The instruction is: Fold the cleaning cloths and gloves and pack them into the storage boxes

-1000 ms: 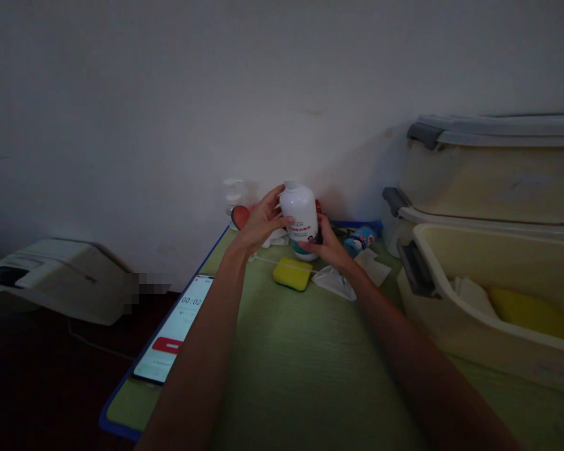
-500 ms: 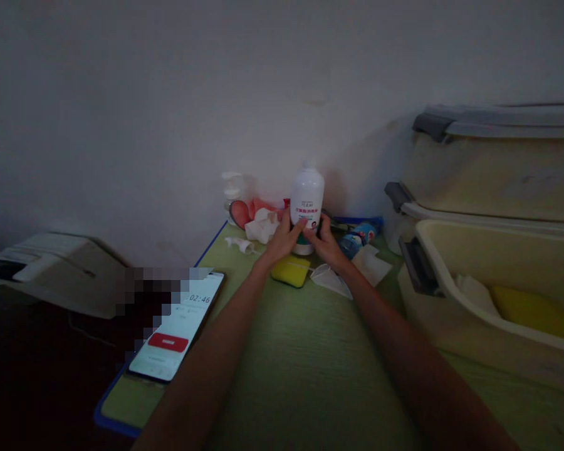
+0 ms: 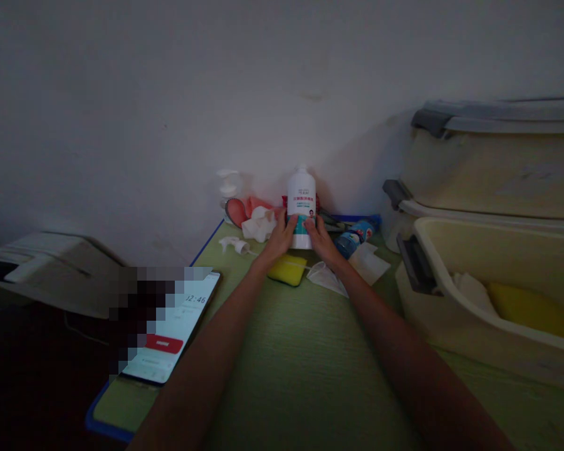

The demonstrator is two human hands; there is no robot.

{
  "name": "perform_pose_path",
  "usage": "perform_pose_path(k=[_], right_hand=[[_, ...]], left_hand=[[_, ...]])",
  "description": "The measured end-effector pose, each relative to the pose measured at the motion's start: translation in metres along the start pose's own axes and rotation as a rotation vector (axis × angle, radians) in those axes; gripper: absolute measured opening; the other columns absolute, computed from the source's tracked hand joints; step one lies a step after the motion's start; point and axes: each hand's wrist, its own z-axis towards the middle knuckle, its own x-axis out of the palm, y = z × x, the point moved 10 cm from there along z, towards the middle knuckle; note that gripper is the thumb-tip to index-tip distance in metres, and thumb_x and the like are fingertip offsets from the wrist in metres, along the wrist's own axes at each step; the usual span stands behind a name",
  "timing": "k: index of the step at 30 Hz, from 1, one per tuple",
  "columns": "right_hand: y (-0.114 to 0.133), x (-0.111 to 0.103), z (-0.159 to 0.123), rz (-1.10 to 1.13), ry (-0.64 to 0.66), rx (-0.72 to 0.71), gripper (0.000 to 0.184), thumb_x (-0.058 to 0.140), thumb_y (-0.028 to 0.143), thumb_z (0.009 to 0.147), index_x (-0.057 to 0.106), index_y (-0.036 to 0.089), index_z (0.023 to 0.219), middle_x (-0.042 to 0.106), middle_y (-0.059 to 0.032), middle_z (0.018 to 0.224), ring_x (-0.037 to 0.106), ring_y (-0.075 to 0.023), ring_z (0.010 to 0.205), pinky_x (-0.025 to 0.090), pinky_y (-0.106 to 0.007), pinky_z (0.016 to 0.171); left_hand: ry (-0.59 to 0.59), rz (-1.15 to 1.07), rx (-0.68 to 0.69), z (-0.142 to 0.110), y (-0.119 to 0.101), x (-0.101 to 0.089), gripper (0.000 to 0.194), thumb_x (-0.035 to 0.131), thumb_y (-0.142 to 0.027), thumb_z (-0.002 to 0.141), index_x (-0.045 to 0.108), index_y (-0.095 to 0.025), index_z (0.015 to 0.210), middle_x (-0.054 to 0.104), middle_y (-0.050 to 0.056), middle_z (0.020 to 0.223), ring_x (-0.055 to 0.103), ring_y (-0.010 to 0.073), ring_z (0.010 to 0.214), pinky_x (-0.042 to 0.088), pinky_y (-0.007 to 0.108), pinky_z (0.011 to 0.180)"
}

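White bottle (image 3: 302, 193), centre of frame, upright; base contact with desk (image 3: 301, 338) unclear. Left hand (image 3: 278, 242) and right hand (image 3: 323, 242) clasp lower body from opposite sides, thumbs on front. Walls probably smooth, fairly stiff, slippery if wet; weight depends on unseen fill; broad lower body offers surest hold. Yellow sponge (image 3: 287, 272) just nearer viewer; spray head (image 3: 235, 244) left of centre; phone (image 3: 169, 347) lower left.

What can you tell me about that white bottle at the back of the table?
The white bottle stands upright near the wall, its glossy body looking like plastic. It narrows to a short neck, and its label has red print, a green-teal band and a small portrait. The left hand and right hand clasp its lower part from both sides.
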Motion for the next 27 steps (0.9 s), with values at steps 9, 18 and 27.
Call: perform_pose_path(k=[9,18,27], right_hand=[[0.002,-0.001,-0.002,0.034,-0.023,0.030,0.041,0.046,0.050,0.082,0.036,0.022,0.111,0.056,-0.0089,0.111,0.057,-0.0214,0.099,0.048,-0.039,0.087],[-0.002,-0.001,-0.001,0.046,-0.017,0.019,0.044,0.046,0.051,0.080,0.035,0.021,0.111,0.054,-0.0094,0.111,0.056,-0.0211,0.101,0.047,-0.040,0.089],[0.013,0.006,-0.013,0.019,0.066,0.031,0.092,0.077,0.037,0.053,0.024,0.020,0.126,0.047,-0.0135,0.125,0.053,-0.0246,0.109,0.046,-0.042,0.093]], left_hand=[[0.009,0.011,0.004,-0.001,0.001,0.000,0.038,0.032,-0.033,0.091,0.035,-0.014,0.124,0.045,0.014,0.130,0.042,0.0195,0.123,0.030,0.034,0.104],[0.024,-0.020,0.017,0.002,0.004,0.000,0.033,0.037,-0.033,0.088,0.036,-0.016,0.116,0.047,0.013,0.123,0.044,0.0194,0.118,0.033,0.035,0.102],[0.077,-0.099,0.039,0.007,0.006,-0.002,0.040,0.052,-0.030,0.080,0.037,-0.016,0.113,0.046,0.013,0.123,0.044,0.0214,0.118,0.035,0.037,0.100]])
